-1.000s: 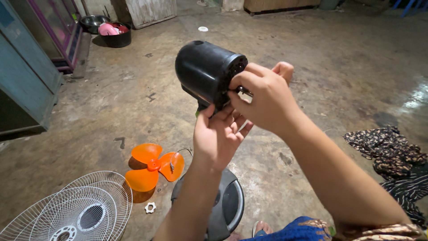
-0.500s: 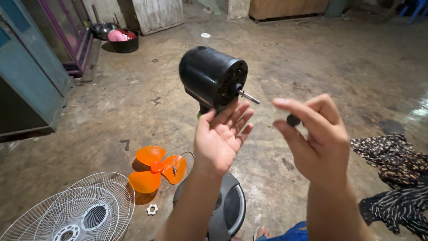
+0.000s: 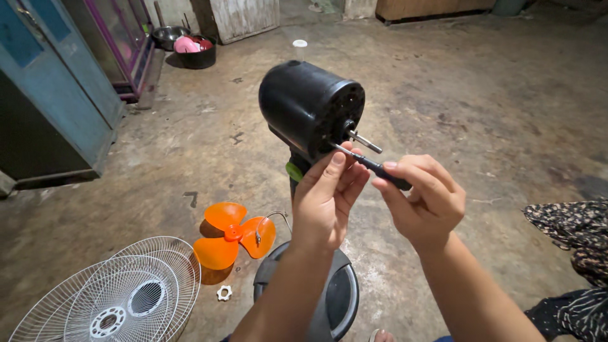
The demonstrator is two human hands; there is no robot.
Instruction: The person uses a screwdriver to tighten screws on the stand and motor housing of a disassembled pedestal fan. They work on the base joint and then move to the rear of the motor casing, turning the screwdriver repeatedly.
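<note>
A black fan motor housing [image 3: 307, 104] stands on its stand, its bare metal shaft [image 3: 365, 142] pointing toward me. My right hand [image 3: 421, 199] grips a small screwdriver [image 3: 373, 166] by its black handle, the tip touching the motor's front face just below the shaft. My left hand [image 3: 328, 193] is raised under the motor, fingertips steadying the screwdriver's blade. The dark round fan base [image 3: 339, 297] sits on the floor beneath my arms.
An orange fan blade [image 3: 231, 237], a white grille pair [image 3: 120, 294] and a small white nut [image 3: 223, 292] lie on the concrete floor at lower left. A blue cabinet [image 3: 44, 95] stands left; bowls [image 3: 193, 49] sit far back. Patterned cloth [image 3: 570, 228] lies right.
My right hand left the motor face, swung out to the right, then came back holding the screwdriver against the motor front. My left hand stayed under the motor.
</note>
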